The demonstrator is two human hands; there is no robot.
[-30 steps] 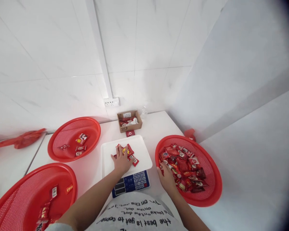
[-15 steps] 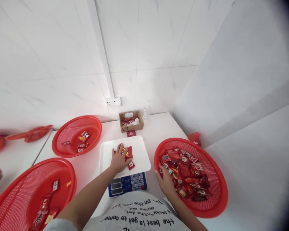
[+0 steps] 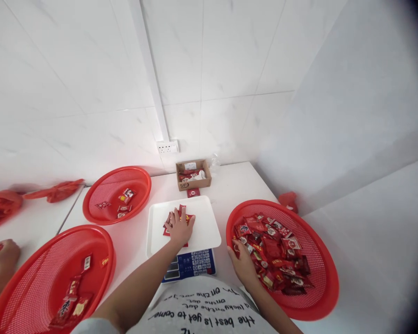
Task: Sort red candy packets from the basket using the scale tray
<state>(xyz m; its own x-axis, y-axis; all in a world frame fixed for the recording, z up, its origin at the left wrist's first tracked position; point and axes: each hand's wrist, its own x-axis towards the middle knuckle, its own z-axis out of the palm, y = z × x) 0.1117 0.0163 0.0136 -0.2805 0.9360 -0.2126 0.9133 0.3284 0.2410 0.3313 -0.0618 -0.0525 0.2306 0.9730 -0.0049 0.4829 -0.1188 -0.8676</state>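
My left hand [image 3: 179,228] lies with spread fingers on several small red snack packets [image 3: 167,230]. These rest on the white tray [image 3: 209,232] of a weighing scale, whose blue keypad panel [image 3: 186,267] shows below the tray. At the left rim of a red mesh basket [image 3: 329,264], my right hand [image 3: 243,262] has its fingers curled, with a dark red wrapper partly visible between thumb and fingers. Many red packets [image 3: 273,248] are heaped in that basket beside the hand. My left palm hides part of the packets on the tray.
Two more red baskets, one at the back [image 3: 148,188] and one in front [image 3: 111,264], hold a few packets on the left. A cardboard box [image 3: 194,184] with packets stands near the wall. Another person's hand [image 3: 7,257] is at far left, near red bags [image 3: 54,191].
My left hand has shifted slightly right across the packets, its fingers more spread. My right hand stays at the basket rim. The other person's hand has come further into view.
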